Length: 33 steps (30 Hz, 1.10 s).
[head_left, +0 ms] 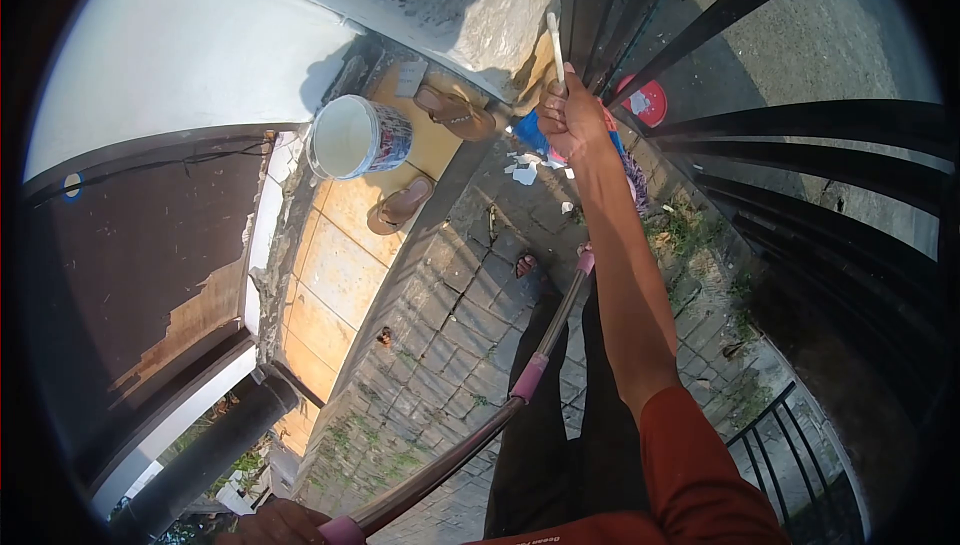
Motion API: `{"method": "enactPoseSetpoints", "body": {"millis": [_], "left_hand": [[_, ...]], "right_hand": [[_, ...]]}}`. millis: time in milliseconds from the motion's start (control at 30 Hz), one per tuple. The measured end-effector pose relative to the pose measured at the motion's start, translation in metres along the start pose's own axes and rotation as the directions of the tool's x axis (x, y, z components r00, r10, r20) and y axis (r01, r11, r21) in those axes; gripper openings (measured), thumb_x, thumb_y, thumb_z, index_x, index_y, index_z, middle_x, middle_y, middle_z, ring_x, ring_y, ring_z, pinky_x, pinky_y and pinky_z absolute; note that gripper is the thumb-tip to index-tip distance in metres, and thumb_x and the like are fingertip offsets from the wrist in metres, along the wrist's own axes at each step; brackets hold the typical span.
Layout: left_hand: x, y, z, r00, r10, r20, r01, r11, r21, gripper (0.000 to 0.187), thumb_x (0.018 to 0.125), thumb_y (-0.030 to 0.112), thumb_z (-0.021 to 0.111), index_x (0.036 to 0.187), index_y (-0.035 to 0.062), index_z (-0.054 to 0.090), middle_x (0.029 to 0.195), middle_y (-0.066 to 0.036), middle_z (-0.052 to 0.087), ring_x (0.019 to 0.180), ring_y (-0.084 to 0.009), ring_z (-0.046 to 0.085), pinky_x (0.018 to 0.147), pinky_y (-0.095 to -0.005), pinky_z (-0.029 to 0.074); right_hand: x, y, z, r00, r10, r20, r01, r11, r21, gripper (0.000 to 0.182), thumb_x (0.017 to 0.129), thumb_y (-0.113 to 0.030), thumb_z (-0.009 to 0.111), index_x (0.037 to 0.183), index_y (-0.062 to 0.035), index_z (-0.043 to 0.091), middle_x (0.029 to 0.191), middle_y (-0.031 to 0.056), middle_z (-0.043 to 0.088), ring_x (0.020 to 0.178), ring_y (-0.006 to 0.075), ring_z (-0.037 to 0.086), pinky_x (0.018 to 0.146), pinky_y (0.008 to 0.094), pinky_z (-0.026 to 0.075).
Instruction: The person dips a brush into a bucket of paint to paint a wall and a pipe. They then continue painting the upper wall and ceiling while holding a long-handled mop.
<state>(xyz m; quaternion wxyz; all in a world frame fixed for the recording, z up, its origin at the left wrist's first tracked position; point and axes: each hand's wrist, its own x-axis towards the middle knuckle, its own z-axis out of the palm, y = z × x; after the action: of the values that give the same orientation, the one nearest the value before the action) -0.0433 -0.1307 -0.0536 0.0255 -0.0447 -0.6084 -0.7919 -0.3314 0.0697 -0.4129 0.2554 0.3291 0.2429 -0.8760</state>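
My right hand point(572, 123) is stretched far forward, closed on a slim whitish stick-like tool point(557, 45) that points up at the wall corner beside the dark metal bars. The tool's exact kind is too small to tell. At the lower left edge, my left hand point(280, 525) is partly cut off, its fingers curled at the pink end of a metal telescopic pole point(485, 432). This pole slants up across my legs, with more pink sleeves along it. Beneath my right hand lie a blue item point(532, 133) and scattered white flakes point(522, 174).
A white paint bucket point(362, 137) and brown sandals point(400, 207) stand on the yellow tiled ledge point(325, 270). Black fence bars point(800, 125) run along the right, with a red round lid or container point(643, 102) by them. Paving bricks point(440, 315) lie underfoot.
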Motion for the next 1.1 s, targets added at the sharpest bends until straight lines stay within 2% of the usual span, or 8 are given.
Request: {"method": "enactPoseSetpoints", "body": {"millis": [67,167,233,400,533,733,1000,1100], "left_hand": [[-0.001,0.0,-0.004,0.999,-0.02,0.034,0.02,1.0,0.003,0.035,0.076,0.031,0.066,0.091,0.0015,0.053,0.065,-0.007,0.055,0.057,-0.0185,0.055,0.054,-0.0324,0.047],[-0.001,-0.002,-0.011,0.997,0.017,0.076,-0.012,0.998,-0.063,0.035,0.077,0.029,0.066,0.093,0.0009,0.054,0.066,-0.007,0.056,0.059,-0.0191,0.056,0.056,-0.0327,0.048],[0.005,0.002,-0.018,0.972,-0.082,0.222,0.087,0.996,-0.01,0.035,0.077,0.028,0.066,0.095,0.0002,0.054,0.067,-0.008,0.057,0.059,-0.0197,0.057,0.057,-0.0332,0.049],[0.011,0.002,-0.013,0.973,-0.076,0.218,0.08,0.997,-0.008,0.036,0.076,0.029,0.066,0.095,0.0002,0.054,0.068,-0.008,0.057,0.059,-0.0197,0.057,0.056,-0.0332,0.049],[0.009,0.004,-0.008,0.978,-0.071,0.196,0.071,0.997,0.006,0.037,0.076,0.029,0.066,0.096,0.0001,0.054,0.068,-0.008,0.057,0.059,-0.0197,0.057,0.056,-0.0332,0.049],[-0.008,0.007,-0.003,0.992,-0.04,0.12,0.039,0.999,0.017,0.038,0.076,0.03,0.066,0.097,0.0,0.054,0.069,-0.008,0.057,0.059,-0.0196,0.057,0.056,-0.0333,0.049],[-0.036,-0.003,0.014,0.973,0.111,-0.2,-0.107,0.994,0.033,0.027,0.078,0.029,0.059,0.083,0.0036,0.052,0.062,-0.007,0.054,0.051,-0.0165,0.051,0.05,-0.0302,0.042],[-0.041,-0.008,0.016,0.954,0.157,-0.257,-0.154,0.988,0.034,0.024,0.079,0.027,0.056,0.08,0.0044,0.051,0.059,-0.006,0.052,0.049,-0.0152,0.049,0.048,-0.0301,0.04]], "right_hand": [[-0.015,-0.002,0.009,0.993,0.018,0.118,-0.013,0.999,-0.043,0.042,0.095,-0.042,0.042,0.065,-0.0133,0.037,0.054,-0.0037,0.029,0.043,0.0053,0.023,0.034,0.0199,0.016],[-0.039,0.012,0.013,0.996,0.009,0.085,0.006,0.984,-0.176,0.044,0.096,-0.044,0.039,0.065,-0.0138,0.034,0.054,-0.0048,0.027,0.044,0.0047,0.021,0.035,0.0198,0.016],[-0.047,0.019,0.0,0.99,0.058,0.128,-0.029,0.976,-0.218,0.044,0.096,-0.046,0.039,0.065,-0.0139,0.033,0.054,-0.0053,0.026,0.044,0.0046,0.02,0.036,0.0197,0.016],[-0.067,0.016,-0.038,0.932,0.284,0.226,-0.212,0.932,-0.294,0.046,0.093,-0.047,0.044,0.062,-0.0148,0.034,0.053,-0.0066,0.026,0.042,0.0047,0.021,0.036,0.02,0.015],[-0.057,-0.001,-0.047,0.958,0.256,0.126,-0.207,0.929,-0.308,0.044,0.093,-0.046,0.045,0.062,-0.0157,0.036,0.05,-0.007,0.027,0.04,0.004,0.02,0.035,0.0201,0.014],[-0.038,0.012,-0.042,0.976,0.188,0.111,-0.16,0.962,-0.219,0.043,0.092,-0.048,0.047,0.062,-0.017,0.038,0.05,-0.0077,0.028,0.039,0.0036,0.02,0.034,0.0191,0.013],[-0.084,0.064,-0.034,0.979,0.2,-0.047,-0.193,0.821,-0.537,0.046,0.093,-0.047,0.043,0.061,-0.0158,0.035,0.051,-0.0071,0.024,0.04,0.0046,0.021,0.036,0.0204,0.016],[-0.066,0.049,-0.042,0.992,0.062,-0.113,-0.088,0.966,-0.243,0.044,0.094,-0.047,0.04,0.063,-0.0154,0.036,0.053,-0.0062,0.027,0.04,0.0052,0.023,0.035,0.0206,0.017]]}}
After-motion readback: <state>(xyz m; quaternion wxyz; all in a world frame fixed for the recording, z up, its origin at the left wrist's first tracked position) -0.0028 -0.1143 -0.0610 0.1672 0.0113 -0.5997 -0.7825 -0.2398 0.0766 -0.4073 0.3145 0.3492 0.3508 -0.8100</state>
